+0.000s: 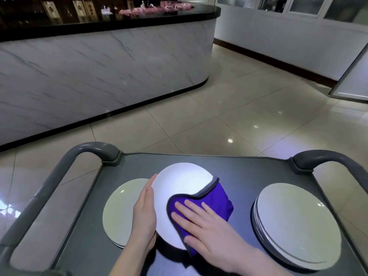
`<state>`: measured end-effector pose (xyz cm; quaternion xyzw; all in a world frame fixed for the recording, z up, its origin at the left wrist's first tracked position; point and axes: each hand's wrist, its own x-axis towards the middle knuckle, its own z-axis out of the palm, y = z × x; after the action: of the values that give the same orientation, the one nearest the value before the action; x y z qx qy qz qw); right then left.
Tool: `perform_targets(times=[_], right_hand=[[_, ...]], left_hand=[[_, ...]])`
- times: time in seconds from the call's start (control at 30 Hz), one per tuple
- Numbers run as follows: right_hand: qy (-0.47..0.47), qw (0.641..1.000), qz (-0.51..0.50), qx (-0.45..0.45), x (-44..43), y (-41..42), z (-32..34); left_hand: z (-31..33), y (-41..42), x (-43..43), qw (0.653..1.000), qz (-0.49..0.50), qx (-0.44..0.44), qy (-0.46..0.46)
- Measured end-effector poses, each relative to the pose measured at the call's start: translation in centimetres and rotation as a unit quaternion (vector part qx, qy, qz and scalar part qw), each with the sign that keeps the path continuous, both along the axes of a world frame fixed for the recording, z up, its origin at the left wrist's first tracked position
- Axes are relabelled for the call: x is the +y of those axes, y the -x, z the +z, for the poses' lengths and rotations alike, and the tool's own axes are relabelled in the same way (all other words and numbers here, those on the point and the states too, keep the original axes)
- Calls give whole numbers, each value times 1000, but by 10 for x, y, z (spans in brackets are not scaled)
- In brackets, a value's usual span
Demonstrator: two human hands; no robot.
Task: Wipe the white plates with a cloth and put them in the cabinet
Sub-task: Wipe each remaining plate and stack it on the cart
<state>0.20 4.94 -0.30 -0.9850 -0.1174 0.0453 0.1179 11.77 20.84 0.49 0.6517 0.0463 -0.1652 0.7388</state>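
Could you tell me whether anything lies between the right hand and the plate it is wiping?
Only the purple cloth: the right hand presses flat on it against the middle plate. The left hand holds that plate's rim directly.

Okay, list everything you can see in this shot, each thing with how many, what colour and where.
middle plate: one, white, over the cart's centre
cloth: one, purple with grey edging, on the middle plate's right side
left plates: small stack, exact count unclear, white, cart's left
right plates: stack of several, white, cart's right
cart: one, grey, two handles, foreground
counter: one, white marble front, black top, upper left
pink items: several, on the counter, too blurred to name
floor: beige glossy tiles
left hand: holds the middle plate's left rim
right hand: fingers flat, pressing the cloth
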Motion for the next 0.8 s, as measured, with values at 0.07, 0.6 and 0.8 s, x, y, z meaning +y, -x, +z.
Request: perform_targets(times=[0.07,0.6,0.8], right_hand=[[-13,999,-30,8,-19,-5,-1],[-53,998,-11,-12,14,-17,6],[7,997,-77,-9,-39,-8,1]], left_hand=[[2,2,-1,1000,-8,2,6],[2,-1,-11,999,-40,-8,6],[9,3,-13,998,-53,5,27]])
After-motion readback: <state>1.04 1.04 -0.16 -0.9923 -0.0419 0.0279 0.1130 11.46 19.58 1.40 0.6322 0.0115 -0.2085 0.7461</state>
